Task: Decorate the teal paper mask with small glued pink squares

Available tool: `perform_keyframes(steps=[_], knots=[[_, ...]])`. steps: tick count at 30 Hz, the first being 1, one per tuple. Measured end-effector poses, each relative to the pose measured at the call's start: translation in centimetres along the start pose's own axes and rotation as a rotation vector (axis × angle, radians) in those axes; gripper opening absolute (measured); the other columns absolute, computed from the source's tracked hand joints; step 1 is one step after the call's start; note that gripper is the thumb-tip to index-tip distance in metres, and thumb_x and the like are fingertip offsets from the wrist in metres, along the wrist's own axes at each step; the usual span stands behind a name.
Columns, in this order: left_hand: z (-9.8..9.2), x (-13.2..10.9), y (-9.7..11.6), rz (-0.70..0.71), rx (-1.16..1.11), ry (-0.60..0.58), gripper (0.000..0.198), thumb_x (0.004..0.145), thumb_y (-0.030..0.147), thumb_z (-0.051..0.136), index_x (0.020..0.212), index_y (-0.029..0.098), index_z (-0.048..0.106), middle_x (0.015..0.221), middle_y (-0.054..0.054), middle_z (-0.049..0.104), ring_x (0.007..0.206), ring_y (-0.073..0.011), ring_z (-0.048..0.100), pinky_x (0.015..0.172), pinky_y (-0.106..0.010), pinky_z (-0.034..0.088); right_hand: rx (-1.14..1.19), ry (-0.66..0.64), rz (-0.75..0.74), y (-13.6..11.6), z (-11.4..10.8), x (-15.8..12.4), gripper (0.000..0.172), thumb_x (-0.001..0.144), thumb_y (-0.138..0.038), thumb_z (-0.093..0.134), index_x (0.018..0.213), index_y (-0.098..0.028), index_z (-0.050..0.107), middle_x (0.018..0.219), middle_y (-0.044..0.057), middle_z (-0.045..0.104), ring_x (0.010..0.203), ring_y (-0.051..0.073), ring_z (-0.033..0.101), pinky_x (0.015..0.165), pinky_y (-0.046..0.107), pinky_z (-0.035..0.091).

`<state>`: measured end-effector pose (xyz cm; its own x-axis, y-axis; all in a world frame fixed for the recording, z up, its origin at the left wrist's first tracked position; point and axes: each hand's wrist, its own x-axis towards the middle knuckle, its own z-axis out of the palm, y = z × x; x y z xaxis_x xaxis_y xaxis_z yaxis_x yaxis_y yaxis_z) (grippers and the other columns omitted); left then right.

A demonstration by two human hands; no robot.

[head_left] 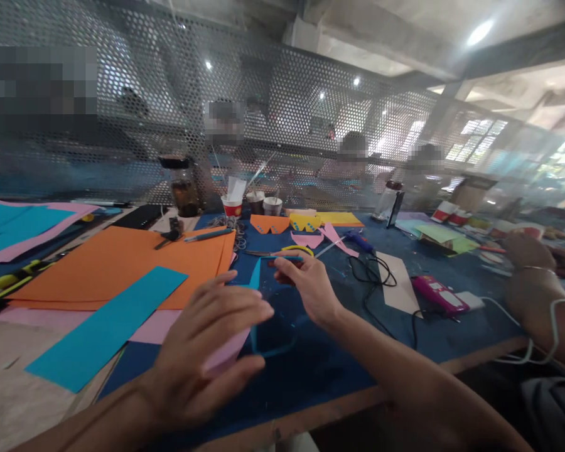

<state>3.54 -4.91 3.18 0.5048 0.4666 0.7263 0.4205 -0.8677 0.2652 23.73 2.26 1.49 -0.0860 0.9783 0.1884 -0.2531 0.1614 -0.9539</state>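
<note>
My right hand [308, 285] pinches a small piece of blue paper [255, 276] between thumb and fingers, above the dark blue mat. To its left, my left hand [211, 342] is open, fingers stretched out and thumb apart, close to the paper's left side; whether it touches the paper I cannot tell. Just behind the right hand lie scissors with yellow handles [297, 250]. A flat strip of blue paper [108, 329] rests left of my left hand, partly over orange sheets [98, 263]. Pink paper [228, 351] shows behind my left fingers.
Orange [269, 223] and yellow [305, 221] cut pieces lie at the back, near paper cups [231, 207]. A blue glue gun [360, 240] with a black cord lies right of them. A pink box [440, 294] sits farther right, beside another person's arm [537, 301]. A perforated screen stands behind.
</note>
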Motion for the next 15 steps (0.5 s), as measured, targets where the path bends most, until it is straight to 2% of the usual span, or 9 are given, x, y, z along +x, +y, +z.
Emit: perform_keyframes(steps=[2, 3, 6, 15], knots=[[-0.7, 0.5, -0.3, -0.138, -0.001, 0.088, 0.032, 0.092, 0.020, 0.060, 0.123, 0.029, 0.060, 0.119, -0.005, 0.072, 0.118, -0.0274, 0.062, 0.111, -0.051, 0.041, -0.094, -0.045, -0.021, -0.2, 0.4, -0.3, 0.022, 0.079, -0.036, 0.079, 0.094, -0.019, 0.077, 0.083, 0.002, 0.075, 0.067, 0.011, 0.065, 0.068, 0.024, 0.055], [-0.9, 0.8, -0.6, -0.209, -0.001, 0.109, 0.033, 0.090, 0.021, 0.064, 0.122, 0.030, 0.061, 0.121, -0.004, 0.070, 0.120, -0.0281, 0.061, 0.108, -0.049, 0.045, -0.127, -0.065, -0.028, -0.3, 0.7, -0.5, 0.022, 0.079, -0.035, 0.079, 0.093, -0.019, 0.077, 0.081, 0.001, 0.074, 0.067, 0.011, 0.066, 0.068, 0.024, 0.055], [-0.9, 1.6, -1.4, -0.328, 0.020, 0.090, 0.030, 0.091, 0.029, 0.065, 0.121, 0.031, 0.061, 0.123, -0.004, 0.069, 0.118, -0.0285, 0.063, 0.102, -0.047, 0.050, -0.164, -0.117, -0.047, -0.5, 1.3, -1.1, 0.022, 0.078, -0.035, 0.080, 0.094, -0.020, 0.078, 0.084, 0.001, 0.075, 0.071, 0.013, 0.068, 0.069, 0.025, 0.056], [-1.1, 3.7, -2.2, -0.284, 0.110, 0.116, 0.013, 0.091, 0.023, 0.064, 0.101, 0.028, 0.070, 0.098, -0.001, 0.075, 0.092, -0.0219, 0.071, 0.083, -0.037, 0.056, -0.255, -0.138, -0.175, -1.5, 1.6, -1.6, 0.014, 0.084, -0.031, 0.075, 0.095, -0.022, 0.079, 0.088, 0.001, 0.075, 0.075, 0.015, 0.067, 0.070, 0.027, 0.054]])
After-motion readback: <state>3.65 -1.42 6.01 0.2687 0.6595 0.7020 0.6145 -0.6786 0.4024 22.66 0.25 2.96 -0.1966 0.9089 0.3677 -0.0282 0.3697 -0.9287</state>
